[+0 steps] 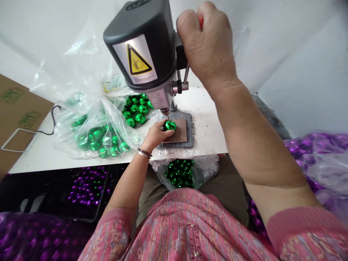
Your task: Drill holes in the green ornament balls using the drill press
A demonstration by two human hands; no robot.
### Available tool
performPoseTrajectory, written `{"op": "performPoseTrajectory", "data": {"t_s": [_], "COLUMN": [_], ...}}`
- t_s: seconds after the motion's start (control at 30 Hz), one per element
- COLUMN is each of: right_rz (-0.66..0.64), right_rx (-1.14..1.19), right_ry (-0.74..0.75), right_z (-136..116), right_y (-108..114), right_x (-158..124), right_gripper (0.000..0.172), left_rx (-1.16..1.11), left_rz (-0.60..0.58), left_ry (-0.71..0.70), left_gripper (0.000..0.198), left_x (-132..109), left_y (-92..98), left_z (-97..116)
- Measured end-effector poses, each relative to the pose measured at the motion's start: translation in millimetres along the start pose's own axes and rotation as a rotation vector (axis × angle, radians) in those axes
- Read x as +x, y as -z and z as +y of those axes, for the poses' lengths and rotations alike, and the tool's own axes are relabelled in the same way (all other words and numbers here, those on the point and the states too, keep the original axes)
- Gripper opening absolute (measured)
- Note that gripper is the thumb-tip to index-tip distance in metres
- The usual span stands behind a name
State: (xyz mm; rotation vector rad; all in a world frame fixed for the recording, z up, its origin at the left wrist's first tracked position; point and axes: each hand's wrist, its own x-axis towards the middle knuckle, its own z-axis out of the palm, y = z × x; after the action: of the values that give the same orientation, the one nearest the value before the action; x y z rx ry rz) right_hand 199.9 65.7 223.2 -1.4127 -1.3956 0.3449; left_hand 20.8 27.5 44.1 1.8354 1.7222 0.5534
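A small drill press [144, 43] with a dark grey housing and a yellow warning sign stands on the white table. Under its bit, my left hand [157, 135] pinches a shiny green faceted ball [170, 125] against a brown board [179, 131]. The board lies on the grey metal base [189, 121]. The drill tip is at the top of the ball; whether it has entered cannot be made out. High on the right side of the press, my right hand [208, 47] is closed round a lever handle [201, 21], whose red knob shows between the fingers.
Clear plastic bags with green balls [98, 139] lie left of the press, beside loose green balls [138, 108]. Another bag of green pieces [181, 174] rests on my lap. Purple balls in plastic [312, 148] are at the right. A cardboard box [19, 112] stands left; dark shavings dot the table.
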Motion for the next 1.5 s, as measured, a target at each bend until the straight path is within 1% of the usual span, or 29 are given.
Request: {"op": "performPoseTrajectory", "data": {"t_s": [0.1,0.23,0.3,0.37,0.47,0.57,0.83,0.93,1.13,1.3,1.37,1.5], "right_rz": [0.004,0.028,0.025,0.018,0.024,0.058,0.108,0.138,0.187,0.275,0.32,0.388], "right_rx": [0.029,0.053,0.082,0.117,0.124,0.052,-0.144,-0.183,-0.203,-0.211,-0.196,-0.145], "right_ry": [0.002,0.027,0.084,0.173,0.31,0.388,0.599,0.626,0.634,0.694,0.728,0.731], "right_z": [0,1,3,8,19,31,69,80,91,96,96,98], "right_y": [0,1,4,8,14,16,8,5,-2,-9,-12,-18], "right_x": [0,-4,-11,-23,-44,-62,-94,-101,-107,-111,-112,-117], "right_gripper": [0.042,0.046,0.046,0.043,0.03,0.019,0.014,0.015,0.012,0.009,0.009,0.011], "left_rx": [0.024,-0.085,-0.135,-0.147,-0.129,-0.129,-0.174,-0.181,-0.167,-0.162,-0.16,-0.152], "left_rz": [-0.002,-0.018,-0.018,-0.013,-0.008,-0.017,-0.009,0.005,0.025,0.021,0.024,0.035], "left_ry": [-0.032,-0.004,0.002,-0.011,-0.025,-0.023,-0.079,-0.088,-0.112,-0.093,-0.093,-0.101], "left_gripper": [0.062,0.063,0.065,0.067,0.07,0.073,0.062,0.064,0.066,0.07,0.069,0.065], "left_x": [6,8,8,7,6,6,4,5,9,8,7,6], "left_y": [-2.9,-7.6,-9.4,-11.1,-12.8,-13.0,-14.2,-17.2,-21.1,-21.1,-21.2,-21.5], "left_z": [5,6,4,2,1,1,-2,-6,-14,-12,-11,-9]}}
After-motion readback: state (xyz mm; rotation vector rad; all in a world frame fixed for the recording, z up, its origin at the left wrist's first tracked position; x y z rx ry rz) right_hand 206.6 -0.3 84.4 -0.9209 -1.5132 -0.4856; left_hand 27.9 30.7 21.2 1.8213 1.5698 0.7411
